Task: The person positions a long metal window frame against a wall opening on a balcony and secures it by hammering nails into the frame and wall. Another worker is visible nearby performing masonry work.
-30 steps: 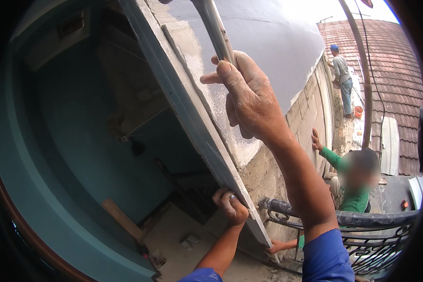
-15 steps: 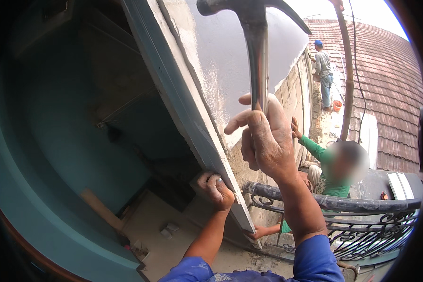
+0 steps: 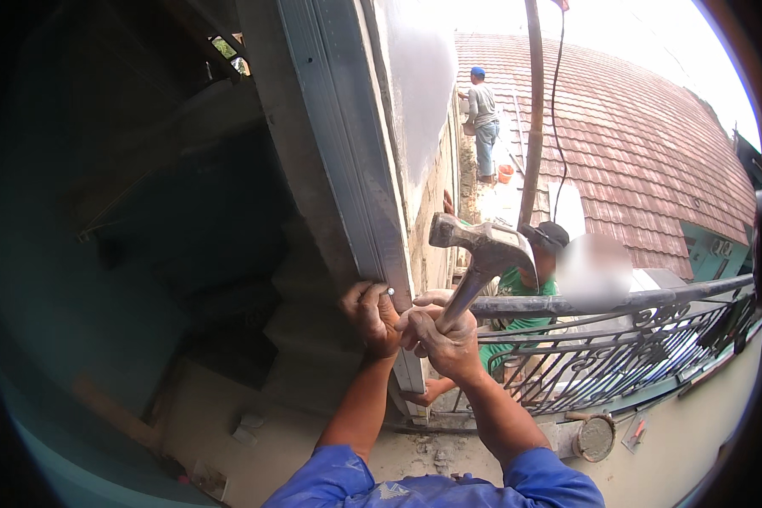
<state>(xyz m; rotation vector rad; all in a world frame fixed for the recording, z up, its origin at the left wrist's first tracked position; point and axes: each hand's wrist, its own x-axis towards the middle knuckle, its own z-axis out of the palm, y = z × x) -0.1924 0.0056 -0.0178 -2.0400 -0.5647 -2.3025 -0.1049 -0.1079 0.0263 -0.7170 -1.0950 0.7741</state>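
My right hand (image 3: 450, 345) is closed round the handle of a claw hammer (image 3: 481, 254), whose metal head tilts up in front of the railing. Just left of it, my left hand (image 3: 372, 317) is pressed against the blue-grey frame (image 3: 347, 144), fingers curled together. A small shiny spot shows at those fingers; I cannot tell whether it is a ring or a nail head. Lower down, another person's hand (image 3: 423, 394) touches the bottom part of the frame. That person wears a green shirt (image 3: 516, 330) and is partly hidden behind the hammer and railing.
A curved black metal railing (image 3: 618, 300) runs to the right. Beyond it, a person in a blue cap (image 3: 484, 110) stands beside a tiled roof (image 3: 601, 127). Below are a bucket of grey mortar (image 3: 597, 438) and a trowel (image 3: 637, 430). A dark room opens on the left.
The hammer and my right hand have come down from high up to beside my left hand. My left hand appears slightly higher against the frame. The whole view has turned toward the right.
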